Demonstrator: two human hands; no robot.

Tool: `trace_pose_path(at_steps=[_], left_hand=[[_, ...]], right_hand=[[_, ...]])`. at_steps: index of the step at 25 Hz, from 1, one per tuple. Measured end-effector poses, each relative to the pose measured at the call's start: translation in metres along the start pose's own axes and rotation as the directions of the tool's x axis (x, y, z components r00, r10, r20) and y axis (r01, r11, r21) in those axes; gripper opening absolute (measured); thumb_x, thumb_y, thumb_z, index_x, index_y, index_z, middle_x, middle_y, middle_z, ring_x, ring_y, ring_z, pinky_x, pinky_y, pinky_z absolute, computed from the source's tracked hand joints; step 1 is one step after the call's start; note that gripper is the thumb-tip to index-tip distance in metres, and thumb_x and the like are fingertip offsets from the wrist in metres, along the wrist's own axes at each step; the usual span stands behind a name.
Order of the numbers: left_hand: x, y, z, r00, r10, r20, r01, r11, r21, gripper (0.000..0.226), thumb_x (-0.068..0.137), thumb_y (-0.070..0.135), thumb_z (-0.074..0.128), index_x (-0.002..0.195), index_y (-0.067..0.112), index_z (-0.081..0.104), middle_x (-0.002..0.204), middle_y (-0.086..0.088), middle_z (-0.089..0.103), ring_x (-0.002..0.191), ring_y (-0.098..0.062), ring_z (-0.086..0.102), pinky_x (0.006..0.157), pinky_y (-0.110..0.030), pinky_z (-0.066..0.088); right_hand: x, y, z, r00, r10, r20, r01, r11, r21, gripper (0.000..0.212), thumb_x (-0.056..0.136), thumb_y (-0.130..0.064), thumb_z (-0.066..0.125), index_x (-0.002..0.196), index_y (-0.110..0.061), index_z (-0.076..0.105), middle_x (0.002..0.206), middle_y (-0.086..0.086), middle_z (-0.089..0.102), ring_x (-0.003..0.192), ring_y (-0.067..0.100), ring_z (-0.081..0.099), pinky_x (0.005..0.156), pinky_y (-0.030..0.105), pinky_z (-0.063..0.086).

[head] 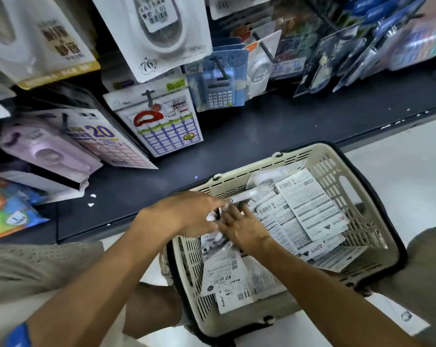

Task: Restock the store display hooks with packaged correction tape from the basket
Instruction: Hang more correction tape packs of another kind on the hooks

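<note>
A cream plastic basket with dark handles sits on the floor between my knees, filled with several white correction tape packs. Both hands are inside its left half. My left hand reaches in from the left and its fingers curl round a white pack at the basket's middle. Right beside it, my right hand lies over the packs with fingers curled on the same bundle. More correction tape packs hang on hooks above, at the top centre.
A dark shelf ledge runs in front of the basket. Hanging on hooks above it are label sticker packs, a blue calculator pack and other stationery. Pale floor lies to the right.
</note>
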State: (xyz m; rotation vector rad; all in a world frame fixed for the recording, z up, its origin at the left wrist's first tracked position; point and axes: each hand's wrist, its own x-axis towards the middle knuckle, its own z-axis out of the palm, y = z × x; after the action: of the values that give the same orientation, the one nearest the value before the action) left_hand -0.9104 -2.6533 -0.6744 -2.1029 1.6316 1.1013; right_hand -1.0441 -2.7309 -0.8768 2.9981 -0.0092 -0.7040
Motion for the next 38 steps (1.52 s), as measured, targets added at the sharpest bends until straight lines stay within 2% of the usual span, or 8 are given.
trace_pose_path(at_steps=[5,9,15,18,20,24,31,38], left_hand=[[-0.002,-0.007,0.000,1.000,-0.020,0.014,0.020,0.999,-0.025,0.061,0.099,0.039,0.056,0.155,0.041,0.032,0.157,0.005,0.045,0.141,-0.019,0.044,0.108,-0.030,0.039],[-0.007,-0.013,-0.016,0.996,-0.079,-0.043,0.077,0.996,-0.044,0.056,0.098,0.046,0.058,0.150,0.043,0.038,0.149,0.004,0.053,0.135,-0.020,0.050,0.103,-0.029,0.040],[-0.020,-0.018,-0.054,0.939,-0.184,-0.292,0.070,0.929,-0.363,0.046,0.096,0.063,0.052,0.133,0.036,0.059,0.135,0.005,0.064,0.120,-0.018,0.059,0.105,-0.037,0.046],[-0.037,0.004,-0.071,0.876,-0.235,-0.422,-0.312,0.392,-0.865,0.073,0.077,0.086,0.050,0.130,0.038,0.064,0.137,0.006,0.066,0.125,-0.017,0.060,0.106,-0.040,0.045],[-0.044,0.021,-0.078,0.846,-0.150,-0.512,-0.514,0.031,-0.857,0.054,0.071,0.066,0.075,0.117,0.039,0.071,0.126,0.004,0.073,0.114,-0.018,0.068,0.089,-0.035,0.054],[-0.050,0.046,-0.090,0.774,-0.073,-0.629,-0.631,-0.171,-0.757,0.087,0.049,0.020,0.098,0.129,0.022,0.062,0.123,-0.012,0.073,0.106,-0.031,0.072,0.079,-0.041,0.060],[-0.071,0.055,-0.119,0.662,-0.237,-0.711,-0.749,-0.173,-0.640,0.125,0.032,0.023,0.104,0.144,0.027,0.049,0.125,-0.010,0.072,0.113,-0.033,0.070,0.097,-0.055,0.054],[-0.122,0.031,-0.148,0.250,-0.426,-0.869,-0.943,0.095,-0.318,0.080,0.048,0.021,0.096,0.121,0.028,0.063,0.111,-0.003,0.077,0.089,-0.022,0.077,0.059,-0.032,0.061]], right_hand=[[0.002,0.009,-0.005,0.992,-0.075,-0.097,0.074,0.997,-0.017,0.066,0.091,-0.022,0.063,0.148,-0.025,0.030,0.143,0.012,0.053,0.129,0.039,0.047,0.105,0.051,0.033],[-0.015,0.037,-0.050,0.997,-0.053,-0.063,0.072,0.930,0.361,0.067,0.085,-0.019,0.068,0.145,-0.032,0.039,0.133,0.002,0.062,0.123,0.026,0.054,0.109,0.043,0.037],[-0.085,0.102,-0.157,0.987,0.144,0.067,-0.102,0.251,0.963,0.055,0.061,-0.013,0.089,0.111,-0.024,0.068,0.099,-0.006,0.078,0.087,0.013,0.074,0.069,0.025,0.056],[-0.124,0.126,-0.207,0.979,0.199,0.045,-0.069,0.115,0.991,0.053,0.056,-0.007,0.090,0.105,-0.014,0.070,0.100,0.009,0.078,0.092,0.022,0.073,0.089,0.053,0.058],[-0.143,0.130,-0.233,0.975,0.222,0.003,-0.002,-0.003,1.000,0.068,0.055,-0.008,0.088,0.119,-0.007,0.064,0.112,0.023,0.072,0.106,0.037,0.068,0.100,0.066,0.047],[-0.174,0.115,-0.274,0.944,0.253,-0.211,0.298,-0.381,0.875,0.078,0.071,-0.019,0.089,0.139,-0.007,0.053,0.131,0.021,0.065,0.124,0.043,0.060,0.098,0.052,0.052],[-0.188,0.129,-0.316,0.698,0.692,-0.183,0.526,-0.322,0.787,0.052,0.072,-0.038,0.077,0.112,-0.007,0.063,0.100,0.013,0.078,0.080,0.023,0.076,0.064,0.034,0.062],[-0.180,0.162,-0.346,0.603,0.711,-0.362,0.538,-0.027,0.843,0.023,0.092,-0.020,0.069,0.114,-0.017,0.067,0.110,0.009,0.077,0.100,0.028,0.073,0.087,0.041,0.059]])
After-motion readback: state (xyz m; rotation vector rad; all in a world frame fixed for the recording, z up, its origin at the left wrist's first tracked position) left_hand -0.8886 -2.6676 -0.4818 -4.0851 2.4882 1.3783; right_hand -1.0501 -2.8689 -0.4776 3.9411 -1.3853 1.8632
